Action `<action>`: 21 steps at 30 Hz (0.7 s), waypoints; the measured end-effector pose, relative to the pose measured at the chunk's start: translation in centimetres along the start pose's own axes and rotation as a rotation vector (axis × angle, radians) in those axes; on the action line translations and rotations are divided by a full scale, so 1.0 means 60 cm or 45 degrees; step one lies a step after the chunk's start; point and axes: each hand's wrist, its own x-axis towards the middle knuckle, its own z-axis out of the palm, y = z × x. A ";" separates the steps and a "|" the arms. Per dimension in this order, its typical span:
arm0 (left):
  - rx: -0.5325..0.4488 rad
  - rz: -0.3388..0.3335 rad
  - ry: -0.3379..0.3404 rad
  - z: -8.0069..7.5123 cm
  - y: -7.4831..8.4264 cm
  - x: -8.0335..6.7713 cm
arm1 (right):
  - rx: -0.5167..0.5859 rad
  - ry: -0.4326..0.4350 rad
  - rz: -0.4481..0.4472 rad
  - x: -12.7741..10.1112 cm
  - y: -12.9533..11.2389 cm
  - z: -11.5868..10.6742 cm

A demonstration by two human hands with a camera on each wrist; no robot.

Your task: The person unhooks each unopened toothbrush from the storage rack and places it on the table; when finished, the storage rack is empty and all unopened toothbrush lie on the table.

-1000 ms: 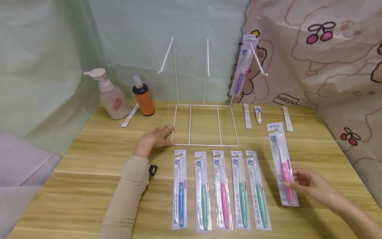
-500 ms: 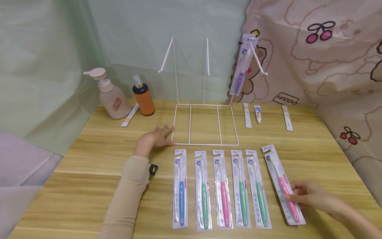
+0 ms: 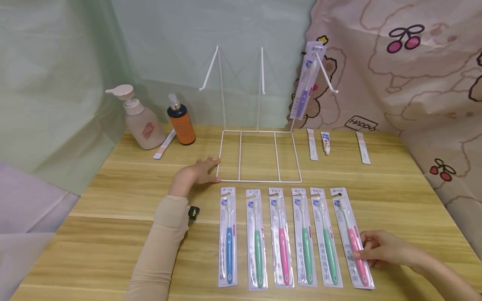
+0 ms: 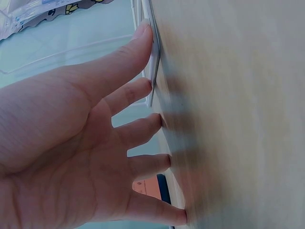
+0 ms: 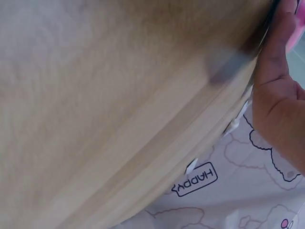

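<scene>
The wire rack (image 3: 260,156) stands at the back middle of the wooden table (image 3: 113,234); its flat base frame is split into three bays with bare wood showing through them; of its upright hooks only the right one carries anything, a purple toothbrush pack (image 3: 306,83) hanging tilted from it; the other two hooks are bare.

The left hand (image 3: 196,173) lies flat on the table with fingers spread and straight; the wrist view shows the fingertips pressed to the wood and the uppermost finger (image 4: 138,45) touching the near left corner of the rack's base.

The right hand (image 3: 380,251) rests on the lower end of the pink toothbrush pack (image 3: 352,238), fingers curled over its handle part and pinching it; this pack lies flat as the rightmost of a row of six along the near edge; whether it touches the green pack (image 3: 326,238) on its left I cannot tell. The rest of the row, leftward: another green pack (image 3: 304,238), a pink one (image 3: 280,237), a green one (image 3: 256,239), a blue one (image 3: 228,236).

The right wrist view is blurred, mostly table surface; only the heel of the hand and a sliver of pink show at its right edge.

Behind, at left, stand a beige pump bottle (image 3: 141,121) and an orange bottle (image 3: 181,121), with a thin strip (image 3: 164,144) between them; right of the rack lie two white strips (image 3: 312,144) (image 3: 363,148) and a small tube (image 3: 325,143).
</scene>
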 end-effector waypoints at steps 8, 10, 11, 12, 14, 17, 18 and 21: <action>-0.006 -0.006 -0.005 -0.002 0.000 -0.002 | -0.095 0.029 0.015 0.002 -0.002 -0.009; -0.007 -0.005 -0.005 -0.002 0.001 -0.002 | -0.072 0.017 0.005 0.002 -0.001 -0.010; -0.006 -0.004 -0.004 -0.003 0.001 -0.001 | -0.065 0.016 0.001 0.003 0.000 -0.010; -0.003 -0.002 -0.003 -0.003 0.001 -0.001 | -0.062 0.016 -0.006 0.003 0.000 -0.009; -0.006 -0.005 -0.004 -0.003 0.001 -0.001 | -0.056 0.019 -0.008 0.003 0.000 -0.008; -0.004 -0.006 -0.005 -0.002 0.001 -0.001 | -0.064 0.030 -0.005 0.003 -0.003 -0.006; -0.004 -0.007 -0.005 -0.002 0.001 -0.001 | -0.065 0.033 -0.003 0.003 -0.003 -0.005; -0.004 -0.011 -0.006 -0.002 0.002 -0.002 | -0.069 0.033 -0.001 0.003 -0.003 -0.002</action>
